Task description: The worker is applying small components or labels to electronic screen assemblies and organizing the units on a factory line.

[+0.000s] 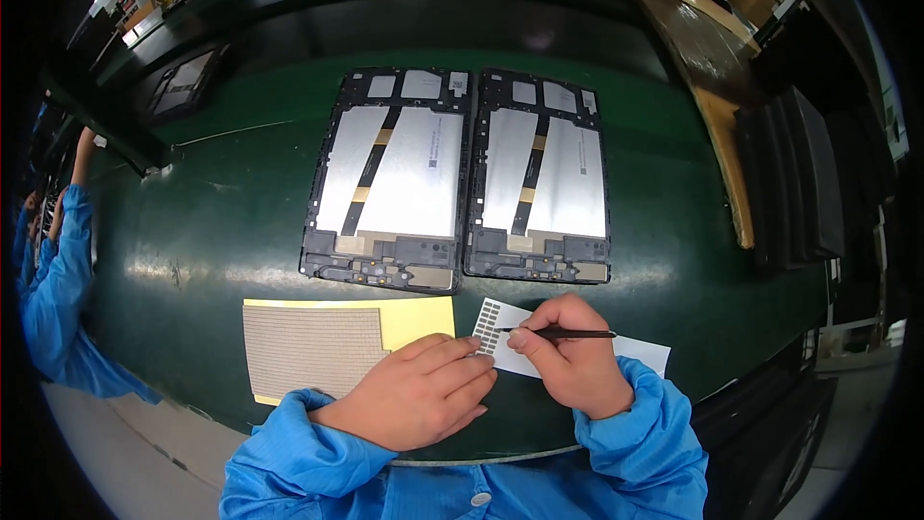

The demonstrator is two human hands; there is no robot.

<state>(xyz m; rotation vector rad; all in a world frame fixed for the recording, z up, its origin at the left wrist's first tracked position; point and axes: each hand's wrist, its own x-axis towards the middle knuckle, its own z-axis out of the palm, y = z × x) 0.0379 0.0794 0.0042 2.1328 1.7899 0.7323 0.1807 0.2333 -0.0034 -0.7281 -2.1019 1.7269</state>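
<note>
My right hand [577, 354] pinches slim dark tweezers [568, 333], their tip over a white strip [520, 361] that bears rows of small grey rectangular stickers [489, 325]. Flat and with fingers stretched, my left hand [423, 393] rests on the table, its fingertips at the strip's left edge. Under and beside that hand lies a yellow sheet [421, 320] with a brown sheet of fine ruled pieces [313, 347] on it. Beyond my hands two opened tablet housings, a left one [409, 169] and a right one [563, 173], lie side by side, their silver insides and black-gold flat cables showing.
The green table [231, 202] has a curved near edge. Another dark tablet housing [183, 82] lies far left, by a dark post [111, 116]. At the left rim a person's blue sleeve [58, 299] shows. Black panels [789, 183] stand on the right beside a wooden-edged board [717, 125].
</note>
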